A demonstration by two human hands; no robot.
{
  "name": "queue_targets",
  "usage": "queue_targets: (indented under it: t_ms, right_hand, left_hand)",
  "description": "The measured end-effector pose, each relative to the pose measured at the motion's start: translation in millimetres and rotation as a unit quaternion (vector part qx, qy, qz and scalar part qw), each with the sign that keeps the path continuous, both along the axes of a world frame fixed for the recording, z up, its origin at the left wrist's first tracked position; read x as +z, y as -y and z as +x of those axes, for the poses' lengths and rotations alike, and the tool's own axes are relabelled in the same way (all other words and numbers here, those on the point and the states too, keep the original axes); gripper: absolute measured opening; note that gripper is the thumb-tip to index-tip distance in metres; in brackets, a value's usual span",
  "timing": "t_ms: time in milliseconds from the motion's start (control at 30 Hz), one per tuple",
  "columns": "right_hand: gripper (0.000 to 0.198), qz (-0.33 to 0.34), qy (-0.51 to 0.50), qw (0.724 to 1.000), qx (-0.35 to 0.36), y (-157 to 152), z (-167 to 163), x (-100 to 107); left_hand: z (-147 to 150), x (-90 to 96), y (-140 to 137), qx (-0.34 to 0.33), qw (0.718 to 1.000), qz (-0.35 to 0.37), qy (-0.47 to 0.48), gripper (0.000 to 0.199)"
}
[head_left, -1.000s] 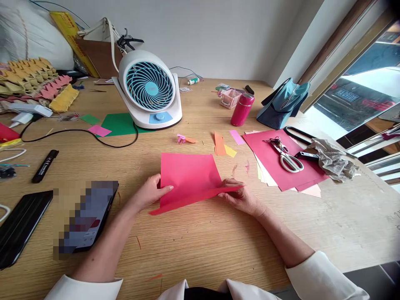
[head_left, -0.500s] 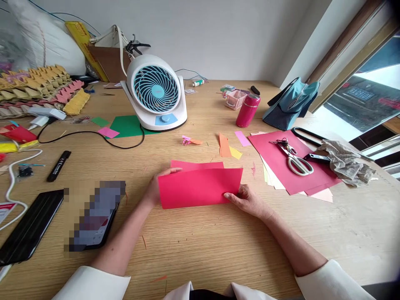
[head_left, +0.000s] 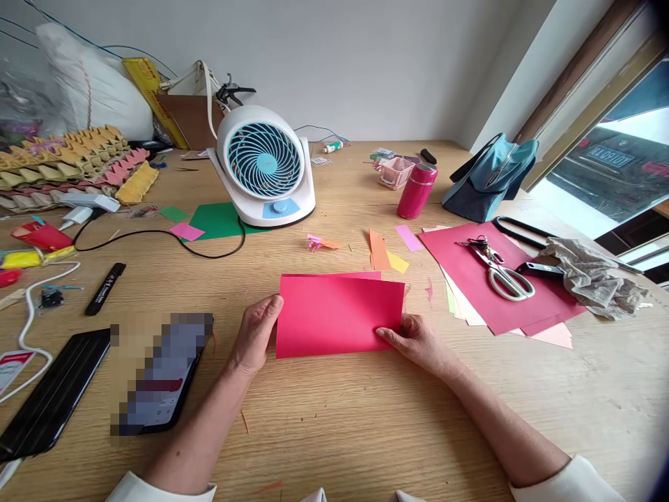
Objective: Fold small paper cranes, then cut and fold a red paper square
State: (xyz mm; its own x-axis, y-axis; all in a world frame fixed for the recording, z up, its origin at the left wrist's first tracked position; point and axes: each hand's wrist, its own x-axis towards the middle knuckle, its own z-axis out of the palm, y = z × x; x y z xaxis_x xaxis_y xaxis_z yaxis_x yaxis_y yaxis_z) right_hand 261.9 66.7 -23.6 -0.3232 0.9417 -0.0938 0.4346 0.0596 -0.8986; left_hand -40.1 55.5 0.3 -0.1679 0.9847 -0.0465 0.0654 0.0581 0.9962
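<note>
Two bare hands hold a piece of red paper over the middle of a wooden table, directly in front of the person. The left hand grips the paper's left edge, thumb on the front near the upper corner and fingers behind. The right hand pinches the right edge lower down, its thumb flat on the front and its other fingers curled at the back. Below the paper's bottom edge, wood grain dotted with tiny scraps stretches toward the person, giving room on the near side. Past the top edge, room is narrower: an orange strip and a yellow piece lie near it, with a white fan farther back. On the left, a phone, its screen blurred, lies close to the left forearm. On the right, a gap of table separates the right hand from a stack of red sheets with scissors on top. The held paper is an oblong whose long axis runs left to right across the person, almost level. Its broad face is turned toward the person, and a second red edge shows just above the top one, most plainly at the left and middle.
</note>
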Motion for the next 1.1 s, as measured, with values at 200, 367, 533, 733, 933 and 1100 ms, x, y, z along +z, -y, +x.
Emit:
queue_targets:
  t_ms: [200,367,533,733,933,1100]
  right_hand:
    - [0.039,0.017,-0.121,0.992,-0.025,-3.8,-0.2,-0.3]
    - [0.036,0.042,-0.238,0.965,-0.100,-8.7,1.2,4.5]
    - [0.029,-0.028,-0.299,0.948,-0.106,-6.1,4.7,5.7]
    - [0.032,-0.100,-0.324,0.932,-0.128,-4.4,8.3,5.3]
    - [0.035,-0.122,-0.342,0.923,-0.129,-2.2,6.2,7.9]
    - [0.032,-0.080,-0.334,0.928,-0.147,-2.5,4.8,8.6]
  left_hand:
    - [8.8,3.6,2.9,0.020,1.000,-0.003,0.015,0.037]
    - [15.6,5.5,5.3,-0.002,0.994,-0.015,0.107,0.031]
    - [21.6,6.4,7.8,-0.014,0.984,-0.054,0.169,0.032]
    - [24.6,5.5,13.1,-0.035,0.976,-0.097,0.194,0.037]
    - [29.3,5.5,14.8,-0.030,0.986,-0.077,0.144,0.034]
    - [31.6,4.3,14.8,-0.021,0.997,-0.031,0.061,0.030]
